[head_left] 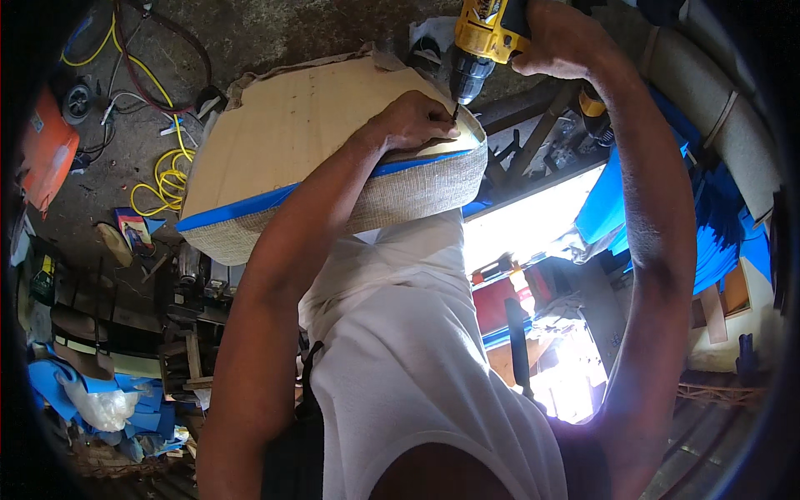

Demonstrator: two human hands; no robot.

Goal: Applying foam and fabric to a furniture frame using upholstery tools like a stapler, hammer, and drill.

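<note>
My right hand (560, 40) is closed round the grip of a yellow and black cordless drill (486, 33). The drill points down, and its thin dark bit reaches the far right corner of an upholstered seat panel (292, 125). That panel shows a bare pale wooden face on top, with woven beige fabric (408, 193) round its side and a blue strip (250, 206) along the near edge. Beside the bit, my left hand (414, 121) rests on the wood with its fingers curled in a pinch at the corner. Whatever lies between those fingertips is too small to make out.
A yellow hose (169, 179) and dark cables lie on the floor at the left, near an orange wheeled machine (50, 150). Another yellow tool (593, 107) is beyond my right forearm. Blue sheet material (708, 225) hangs at the right, and blue scraps (142, 408) are piled lower left.
</note>
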